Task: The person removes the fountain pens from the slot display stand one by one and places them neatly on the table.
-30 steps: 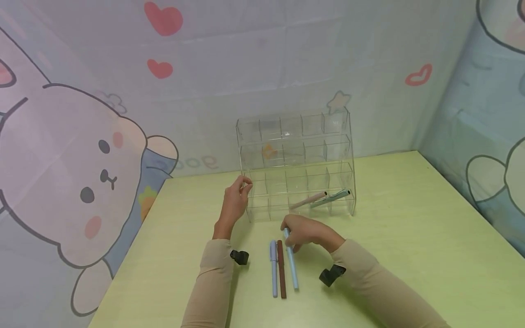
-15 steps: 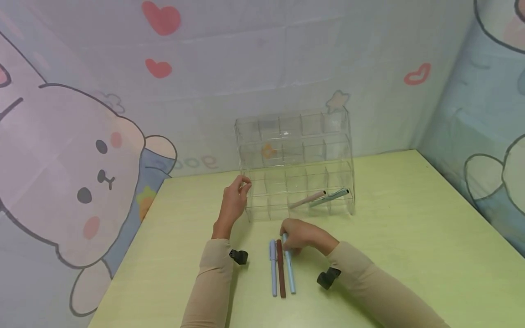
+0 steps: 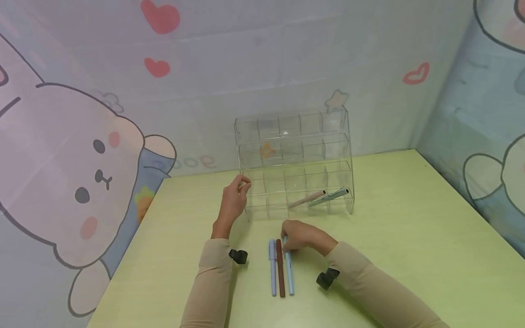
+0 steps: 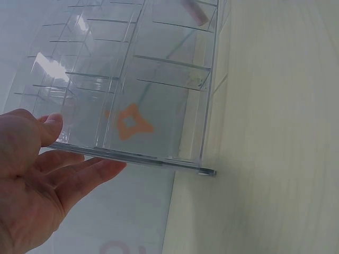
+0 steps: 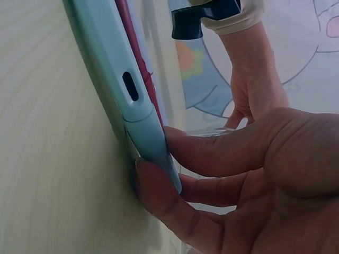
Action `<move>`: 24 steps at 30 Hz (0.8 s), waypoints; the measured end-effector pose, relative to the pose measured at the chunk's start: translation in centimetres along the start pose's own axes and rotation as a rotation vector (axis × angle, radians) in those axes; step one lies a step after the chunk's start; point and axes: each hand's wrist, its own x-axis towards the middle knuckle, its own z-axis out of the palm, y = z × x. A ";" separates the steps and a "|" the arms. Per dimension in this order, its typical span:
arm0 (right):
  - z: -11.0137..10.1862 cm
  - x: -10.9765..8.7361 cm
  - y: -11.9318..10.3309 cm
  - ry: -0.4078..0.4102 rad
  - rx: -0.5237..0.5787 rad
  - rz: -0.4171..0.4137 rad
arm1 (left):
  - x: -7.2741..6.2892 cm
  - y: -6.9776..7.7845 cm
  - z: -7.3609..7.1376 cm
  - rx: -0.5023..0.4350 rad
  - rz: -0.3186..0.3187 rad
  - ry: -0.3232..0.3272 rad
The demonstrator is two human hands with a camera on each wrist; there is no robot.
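My left hand (image 3: pixel 234 200) grips the left side panel of a clear acrylic display rack (image 4: pixel 159 159), thumb inside and fingers outside. With thumb and fingertips, my right hand (image 3: pixel 301 236) pinches the far end of a light blue pen (image 3: pixel 289 273), which lies close along the table. The right wrist view shows this light blue pen (image 5: pixel 143 119) with an oval slot in its barrel. Just left of it lie a dark red pen (image 3: pixel 280 269) and a lavender pen (image 3: pixel 273 269), side by side. A pink pen (image 3: pixel 307 199) and a pale green pen (image 3: pixel 330 197) lean in the rack's bottom row.
The rack stands near the back of the pale yellow-green table (image 3: pixel 393 218), in front of a printed cloth backdrop (image 3: pixel 205 100). Thin dividers split its tiers into small compartments. Black wrist cameras (image 3: pixel 327 279) stick out from both sleeves.
My right hand has drawn slightly toward me, and the light blue pen has come down and left to lie nearly parallel beside the dark red pen. My left hand keeps its grip on the rack.
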 end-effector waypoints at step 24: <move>-0.4 0.1 0.3 -0.032 -0.009 -0.047 | 0.1 0.1 0.0 0.022 -0.023 -0.001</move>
